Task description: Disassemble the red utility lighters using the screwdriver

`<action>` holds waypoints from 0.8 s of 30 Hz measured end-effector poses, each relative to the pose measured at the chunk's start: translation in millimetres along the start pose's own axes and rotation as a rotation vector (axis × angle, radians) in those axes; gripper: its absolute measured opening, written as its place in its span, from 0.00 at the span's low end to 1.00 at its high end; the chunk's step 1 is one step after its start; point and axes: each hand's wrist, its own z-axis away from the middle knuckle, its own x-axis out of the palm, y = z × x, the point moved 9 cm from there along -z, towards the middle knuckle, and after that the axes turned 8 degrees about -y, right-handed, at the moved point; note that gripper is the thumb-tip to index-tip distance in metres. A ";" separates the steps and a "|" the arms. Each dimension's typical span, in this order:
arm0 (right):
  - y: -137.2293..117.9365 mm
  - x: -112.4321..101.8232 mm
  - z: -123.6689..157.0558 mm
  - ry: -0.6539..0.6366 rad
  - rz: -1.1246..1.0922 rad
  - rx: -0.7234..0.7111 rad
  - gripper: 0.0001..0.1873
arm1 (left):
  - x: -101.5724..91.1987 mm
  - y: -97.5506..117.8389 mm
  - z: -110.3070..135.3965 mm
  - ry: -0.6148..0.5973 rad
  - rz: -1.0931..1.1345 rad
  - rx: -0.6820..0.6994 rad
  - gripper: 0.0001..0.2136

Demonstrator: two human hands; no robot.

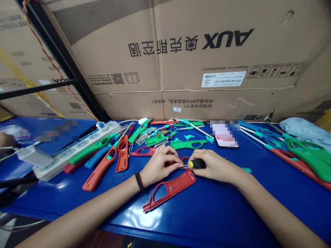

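Blue table (232, 213) with red shell half (170, 188), power strip (77, 146), scattered lighters (100, 170).

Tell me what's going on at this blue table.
A person works with both bare hands at the blue table. The right hand grips a black-handled screwdriver with a yellow collar, its tip aimed at a small red plastic piece that the left hand pinches, partly hidden. A red plastic lighter-shell half lies open in front of the hands. Long green, red and blue plastic lighters and a white power strip lie to the left.
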 end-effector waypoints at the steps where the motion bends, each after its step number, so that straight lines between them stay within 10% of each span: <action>1: 0.1 0.3 -0.2 0.000 0.003 -0.003 0.06 | 0.1 -0.9 -0.5 -0.006 0.012 0.001 0.05; 24: -7.3 -1.3 0.5 0.019 0.038 -0.043 0.04 | 0.9 -0.9 -8.1 -0.097 0.013 -0.134 0.01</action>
